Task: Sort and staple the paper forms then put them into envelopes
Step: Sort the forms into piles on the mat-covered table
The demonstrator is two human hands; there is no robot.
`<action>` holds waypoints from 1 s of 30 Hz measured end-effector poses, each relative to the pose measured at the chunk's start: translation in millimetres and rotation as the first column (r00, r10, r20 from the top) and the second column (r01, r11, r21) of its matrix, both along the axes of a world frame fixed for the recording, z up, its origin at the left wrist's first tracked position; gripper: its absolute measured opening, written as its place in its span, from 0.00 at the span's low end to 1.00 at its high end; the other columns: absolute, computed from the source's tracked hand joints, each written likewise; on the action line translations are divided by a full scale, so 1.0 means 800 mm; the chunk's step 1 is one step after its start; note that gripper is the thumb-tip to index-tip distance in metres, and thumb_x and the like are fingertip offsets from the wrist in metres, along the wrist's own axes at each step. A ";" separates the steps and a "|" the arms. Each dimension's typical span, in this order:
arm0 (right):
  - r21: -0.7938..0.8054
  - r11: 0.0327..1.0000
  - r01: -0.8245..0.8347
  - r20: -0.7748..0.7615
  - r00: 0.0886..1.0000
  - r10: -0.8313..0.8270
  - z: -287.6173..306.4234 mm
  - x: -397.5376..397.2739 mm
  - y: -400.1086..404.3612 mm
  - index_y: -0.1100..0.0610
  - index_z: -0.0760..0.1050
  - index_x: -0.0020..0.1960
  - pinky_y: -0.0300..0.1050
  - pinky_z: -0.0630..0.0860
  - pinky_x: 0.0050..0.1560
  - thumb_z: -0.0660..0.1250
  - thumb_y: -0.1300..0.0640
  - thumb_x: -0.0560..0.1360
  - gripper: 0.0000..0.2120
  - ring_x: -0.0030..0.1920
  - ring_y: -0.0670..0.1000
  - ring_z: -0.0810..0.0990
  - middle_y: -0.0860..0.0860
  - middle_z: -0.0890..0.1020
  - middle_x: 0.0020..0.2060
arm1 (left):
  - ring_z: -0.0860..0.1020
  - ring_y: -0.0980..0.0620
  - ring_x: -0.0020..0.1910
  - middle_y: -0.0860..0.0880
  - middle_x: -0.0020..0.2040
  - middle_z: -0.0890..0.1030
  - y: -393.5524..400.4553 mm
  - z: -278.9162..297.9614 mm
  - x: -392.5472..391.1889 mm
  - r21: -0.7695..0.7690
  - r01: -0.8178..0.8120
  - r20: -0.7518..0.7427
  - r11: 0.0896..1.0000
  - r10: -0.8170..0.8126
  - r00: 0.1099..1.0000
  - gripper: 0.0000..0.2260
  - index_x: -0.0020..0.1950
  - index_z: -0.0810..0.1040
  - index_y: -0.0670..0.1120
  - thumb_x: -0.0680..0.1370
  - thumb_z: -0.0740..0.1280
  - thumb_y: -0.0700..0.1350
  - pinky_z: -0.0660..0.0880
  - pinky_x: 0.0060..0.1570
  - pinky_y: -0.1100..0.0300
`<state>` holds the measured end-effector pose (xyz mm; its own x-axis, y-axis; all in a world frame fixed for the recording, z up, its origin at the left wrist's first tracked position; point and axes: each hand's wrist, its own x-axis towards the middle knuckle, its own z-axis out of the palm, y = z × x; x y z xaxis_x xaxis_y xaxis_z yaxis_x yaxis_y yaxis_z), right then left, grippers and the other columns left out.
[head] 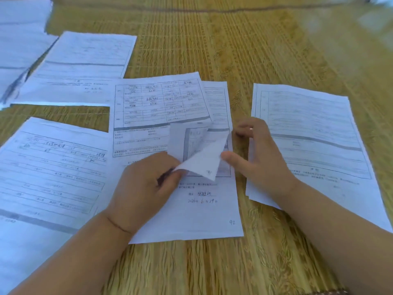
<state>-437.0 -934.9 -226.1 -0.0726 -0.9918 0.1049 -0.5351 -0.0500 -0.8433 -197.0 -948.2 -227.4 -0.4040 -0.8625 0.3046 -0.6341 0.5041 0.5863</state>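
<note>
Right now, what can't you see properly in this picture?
Head view:
- Print on the far left forms: blurred.
- Middle form beneath the lifted corner: hidden by that corner and the left hand.
- Right stack: right hand covers its near edge.
- Stapler, envelopes: not in view.

Woven mat [244, 50]: golden yellow, fine ribbed weave in vertical bands, with a darker leaf-like figure repeated along some strips.
Middle form [148, 116]: white, printed with a black-lined grid of cells, a grey bar across it, dark handwriting in the cells.
Lifted corner [202, 160]: plain white underside, a small dark mark near its tip.
Sheet beneath [202, 211]: white, dark handwritten date and number.
Right-hand form [308, 128]: white, thin black rules, one grey band.
Near-left form [49, 167]: white, ruled table, grey bar, dark handwriting.
Far-left form [83, 67]: white, faint grey lines.
</note>
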 end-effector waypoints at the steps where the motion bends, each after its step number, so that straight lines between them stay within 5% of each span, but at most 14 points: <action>1: -0.038 0.999 0.029 0.034 0.999 -0.028 0.005 -0.002 0.002 0.47 0.69 0.56 0.29 0.69 0.52 0.69 0.38 0.67 0.22 0.56 0.40 0.75 0.43 0.77 0.53 | 0.69 0.59 0.31 0.55 0.32 0.71 -0.002 0.000 0.001 0.051 -0.035 -0.050 0.998 0.037 0.998 0.11 0.32 0.70 0.54 0.73 0.63 0.54 0.64 0.31 0.72; 4: -0.092 0.987 -0.128 -0.085 0.989 0.120 0.027 -0.007 0.012 0.49 0.76 0.43 0.36 0.73 0.50 0.72 0.44 0.68 0.11 0.47 0.43 0.78 0.43 0.80 0.41 | 0.64 0.59 0.27 0.56 0.27 0.68 -0.004 0.002 0.001 0.158 -0.082 -0.162 0.984 0.108 0.981 0.15 0.30 0.65 0.52 0.72 0.67 0.53 0.60 0.27 0.70; 6: 0.037 0.929 -0.369 -0.255 0.895 0.366 0.034 -0.006 0.023 0.41 0.77 0.48 0.31 0.62 0.64 0.68 0.35 0.63 0.17 0.59 0.31 0.70 0.35 0.77 0.54 | 0.66 0.57 0.27 0.56 0.26 0.70 -0.002 0.005 -0.002 0.164 -0.090 -0.192 0.982 0.121 0.974 0.13 0.33 0.66 0.54 0.73 0.68 0.52 0.61 0.27 0.68; 8: 0.208 0.861 -0.464 -0.411 0.758 0.507 0.026 -0.005 0.032 0.34 0.71 0.63 0.37 0.42 0.74 0.62 0.28 0.59 0.33 0.66 0.26 0.53 0.33 0.62 0.69 | 0.72 0.54 0.29 0.50 0.31 0.78 0.005 0.011 -0.006 0.163 -0.129 -0.199 0.978 0.161 0.967 0.11 0.43 0.67 0.57 0.75 0.70 0.48 0.67 0.31 0.64; 11: 0.227 0.880 -0.418 -0.438 0.763 0.475 0.011 -0.001 0.038 0.36 0.69 0.67 0.51 0.38 0.76 0.58 0.26 0.59 0.38 0.69 0.31 0.51 0.39 0.58 0.74 | 0.77 0.51 0.33 0.47 0.37 0.82 0.028 0.020 -0.008 0.104 -0.134 -0.179 0.985 0.151 0.972 0.30 0.60 0.59 0.71 0.75 0.69 0.40 0.74 0.38 0.59; 14: 0.208 0.898 -0.389 -0.407 0.800 0.441 0.007 0.002 0.039 0.37 0.72 0.66 0.46 0.36 0.73 0.61 0.27 0.60 0.35 0.70 0.34 0.55 0.40 0.61 0.73 | 0.77 0.55 0.39 0.48 0.48 0.82 0.047 0.021 -0.009 0.023 -0.089 -0.161 0.996 0.092 0.983 0.46 0.64 0.48 0.82 0.74 0.70 0.37 0.71 0.36 0.73; 18: 0.189 0.912 -0.365 -0.426 0.806 0.411 0.005 0.005 0.039 0.39 0.73 0.64 0.45 0.36 0.72 0.71 0.34 0.66 0.28 0.69 0.35 0.55 0.41 0.62 0.72 | 0.74 0.38 0.57 0.46 0.70 0.72 0.050 0.013 -0.009 -0.053 -0.104 -0.179 0.993 0.093 0.980 0.47 0.66 0.49 0.80 0.75 0.68 0.32 0.66 0.40 0.79; 21: 0.181 0.922 -0.342 -0.450 0.805 0.387 0.006 0.010 0.038 0.40 0.73 0.64 0.48 0.37 0.73 0.71 0.39 0.70 0.24 0.72 0.40 0.56 0.42 0.63 0.72 | 0.75 0.42 0.54 0.54 0.74 0.65 0.050 0.014 -0.010 -0.043 -0.116 -0.164 0.992 0.107 0.981 0.46 0.69 0.49 0.78 0.75 0.67 0.32 0.67 0.41 0.78; 25: 0.142 0.979 -0.148 -0.446 0.873 0.197 0.022 0.012 0.046 0.45 0.65 0.72 0.48 0.54 0.74 0.71 0.38 0.69 0.34 0.73 0.46 0.60 0.44 0.64 0.72 | 0.75 0.53 0.40 0.54 0.60 0.79 0.048 0.009 -0.005 0.048 -0.118 -0.195 0.992 0.125 0.973 0.33 0.64 0.70 0.71 0.76 0.65 0.32 0.73 0.46 0.67; 28: 0.310 0.936 0.166 -0.047 0.986 -0.159 0.059 0.008 0.051 0.50 0.68 0.69 0.45 0.72 0.60 0.68 0.43 0.74 0.27 0.60 0.47 0.75 0.45 0.74 0.62 | 0.68 0.57 0.23 0.56 0.33 0.80 0.041 0.008 -0.001 0.299 -0.152 -0.335 0.942 0.253 0.908 0.22 0.51 0.82 0.62 0.78 0.63 0.33 0.70 0.29 0.69; 30: 0.567 0.816 0.109 0.301 0.895 -0.328 0.075 0.003 0.051 0.58 0.72 0.63 0.47 0.78 0.54 0.67 0.48 0.77 0.20 0.52 0.50 0.80 0.53 0.80 0.55 | 0.65 0.58 0.21 0.56 0.24 0.71 0.038 0.004 0.000 0.359 -0.163 -0.363 0.919 0.299 0.883 0.16 0.52 0.83 0.53 0.79 0.63 0.33 0.66 0.24 0.70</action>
<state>-434.6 -893.9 -166.1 -0.2182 -0.8356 -0.5042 -0.1202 0.5357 -0.8358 -197.0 -917.9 -224.3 -0.0818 -0.9918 0.0985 -0.3837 0.1226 0.9153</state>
